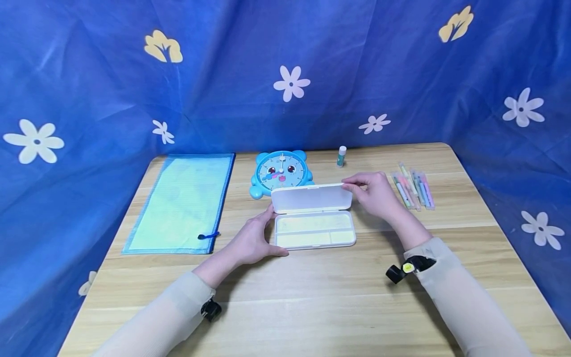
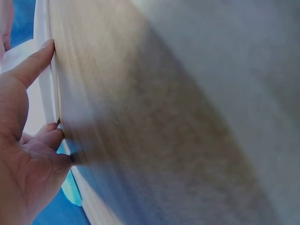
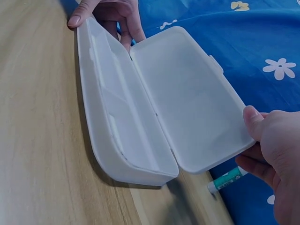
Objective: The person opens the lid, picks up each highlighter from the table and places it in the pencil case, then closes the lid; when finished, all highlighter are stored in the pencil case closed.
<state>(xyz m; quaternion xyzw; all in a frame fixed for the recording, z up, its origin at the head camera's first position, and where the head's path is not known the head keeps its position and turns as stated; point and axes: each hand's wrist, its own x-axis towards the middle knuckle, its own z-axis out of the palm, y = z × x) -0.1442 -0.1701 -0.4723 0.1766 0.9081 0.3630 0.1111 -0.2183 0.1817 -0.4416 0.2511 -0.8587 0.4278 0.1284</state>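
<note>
A white pencil case lies with its lid raised on the hinge, showing bare compartments inside. My right hand pinches the lid's right corner between thumb and fingers, also plain in the right wrist view, where the lid leans back. At the case's left end my left hand grips it, thumb at the front corner and fingers round the back. The left wrist view has the left hand against the white edge, with much of the case out of frame.
Behind the lid sits a blue toy clock, partly covered by it. A glue stick stands at the back. Several pastel markers lie to the right. A light-blue mesh zip pouch is at the left. Blue floral cloth surrounds the wooden table.
</note>
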